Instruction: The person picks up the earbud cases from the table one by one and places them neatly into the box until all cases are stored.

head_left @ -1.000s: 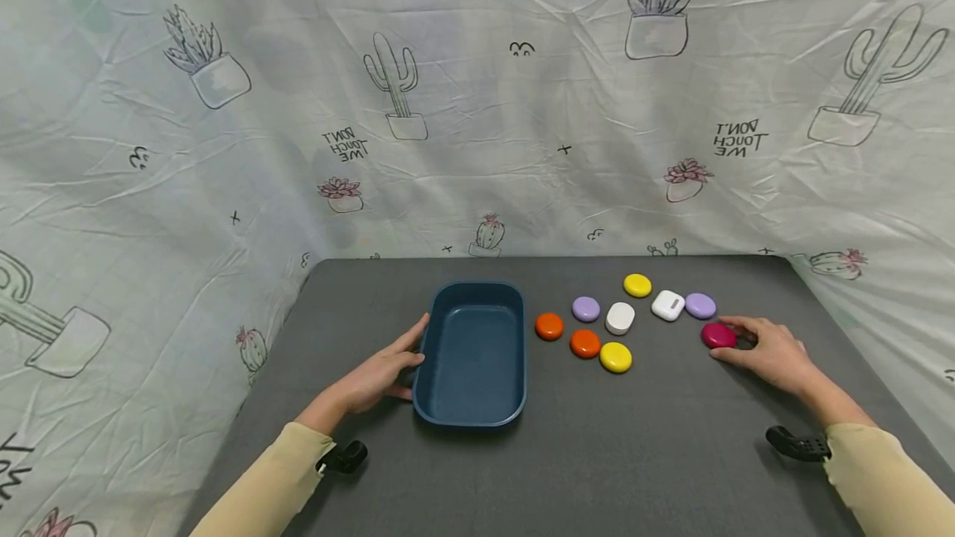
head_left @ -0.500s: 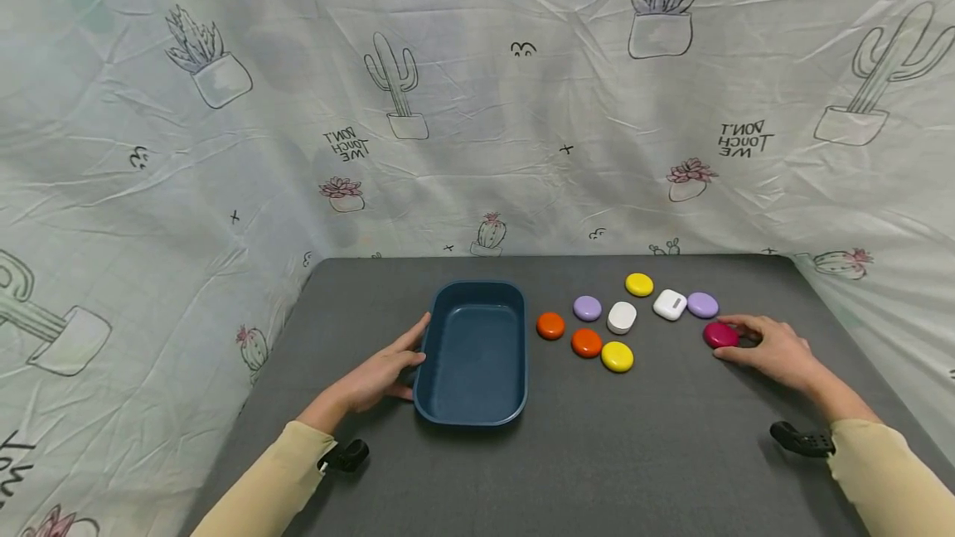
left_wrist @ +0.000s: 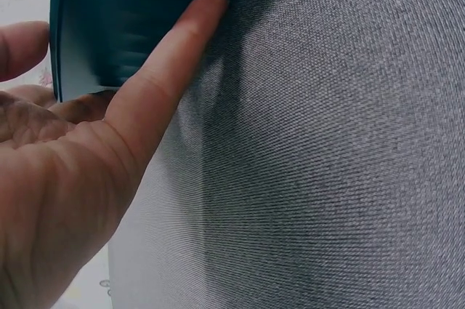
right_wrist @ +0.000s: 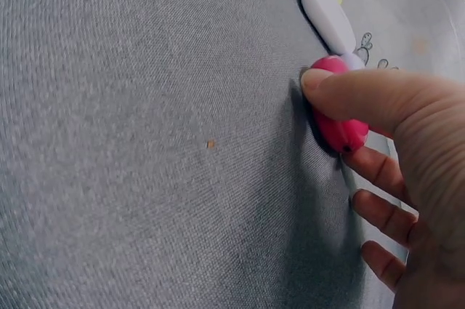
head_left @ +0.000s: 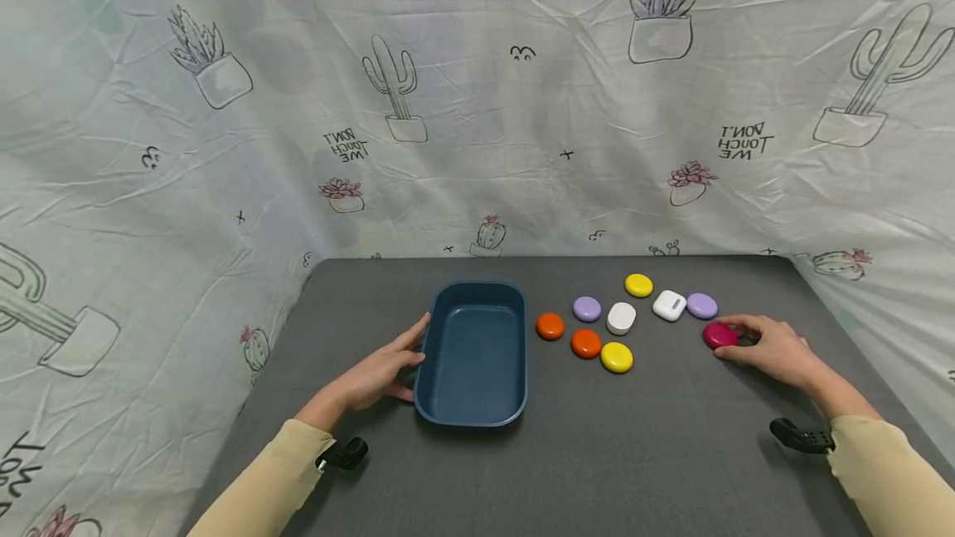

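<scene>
Well to the right of the blue tray [head_left: 472, 367], the crimson disc [head_left: 719, 336] is being held by the nearer right hand [head_left: 776, 350] in a narrow pinch, while the tray's long left side is being touched by the spread left hand [head_left: 371, 378].

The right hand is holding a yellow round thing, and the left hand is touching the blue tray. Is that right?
Not quite: the colour is wrong. The right hand is holding a dark pink round thing, not yellow, as the right wrist view shows. The left hand is touching the blue tray, just as you said.
</scene>
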A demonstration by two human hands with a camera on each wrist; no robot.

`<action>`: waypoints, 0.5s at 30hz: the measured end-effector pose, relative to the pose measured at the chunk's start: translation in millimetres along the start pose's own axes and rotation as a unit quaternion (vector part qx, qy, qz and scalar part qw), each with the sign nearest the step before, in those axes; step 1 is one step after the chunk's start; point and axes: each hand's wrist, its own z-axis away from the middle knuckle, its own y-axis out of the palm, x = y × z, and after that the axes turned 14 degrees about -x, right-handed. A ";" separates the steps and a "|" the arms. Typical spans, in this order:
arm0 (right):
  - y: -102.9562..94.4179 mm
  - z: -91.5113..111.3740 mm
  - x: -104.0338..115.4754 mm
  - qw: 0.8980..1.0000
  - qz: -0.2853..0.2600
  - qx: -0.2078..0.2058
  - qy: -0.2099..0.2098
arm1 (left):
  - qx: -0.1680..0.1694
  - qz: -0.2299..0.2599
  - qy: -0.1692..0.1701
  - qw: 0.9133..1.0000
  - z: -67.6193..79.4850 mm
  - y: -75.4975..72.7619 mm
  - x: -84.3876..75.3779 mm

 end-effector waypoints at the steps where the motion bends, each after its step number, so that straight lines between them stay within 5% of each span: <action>1: -0.2 0.1 0.2 1.000 0.001 -0.001 -0.001 | 0.000 0.000 0.002 1.000 -0.1 -0.1 0.0; 8: -2.8 3.4 8.8 0.996 -0.018 -0.058 -0.061 | 0.003 -0.003 0.003 1.000 0.6 0.1 -0.3; 15: -6.6 0.1 60.2 0.990 -0.052 -0.080 -0.108 | 0.006 -0.004 0.004 1.000 2.1 0.2 -1.0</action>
